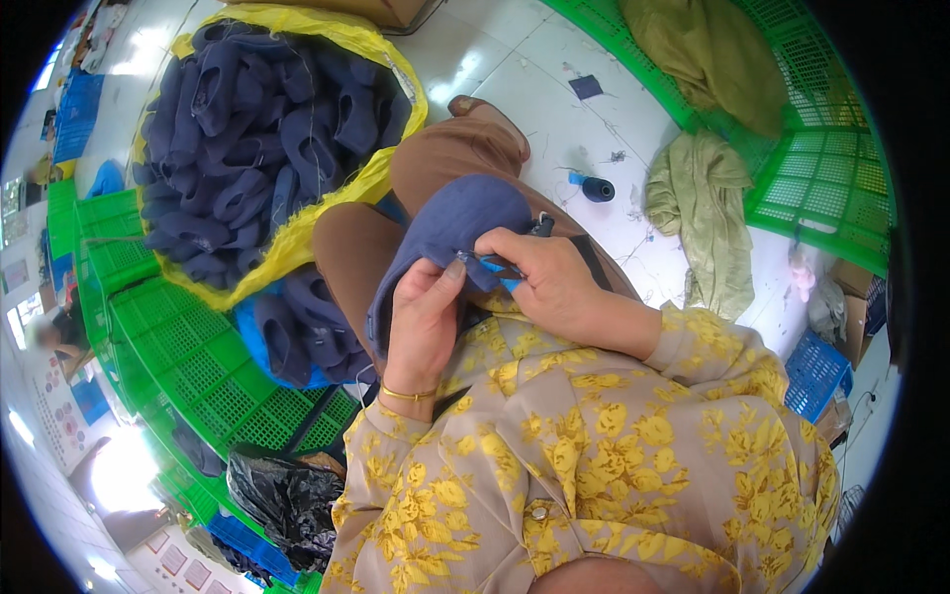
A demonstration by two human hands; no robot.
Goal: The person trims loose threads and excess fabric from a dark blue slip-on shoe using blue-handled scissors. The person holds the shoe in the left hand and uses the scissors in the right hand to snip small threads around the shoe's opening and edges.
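A navy fabric shoe upper [465,213] lies across my lap, its rounded end pointing away from me. My left hand [426,307] is closed on its near edge, thumb and forefinger pinching the fabric. Close beside those fingertips, my right hand [549,282] is wrapped around small blue-handled thread snips [503,272], mostly hidden by the fingers. The tips of the snips meet the edge of the fabric near my left thumb.
A yellow sack [416,94] heaped with navy shoe uppers [242,129] stands at far left. More uppers [307,327] lie on blue plastic beside my knee. Green crates [188,346] line the left; another green crate [821,198] and olive cloth [701,213] are at right.
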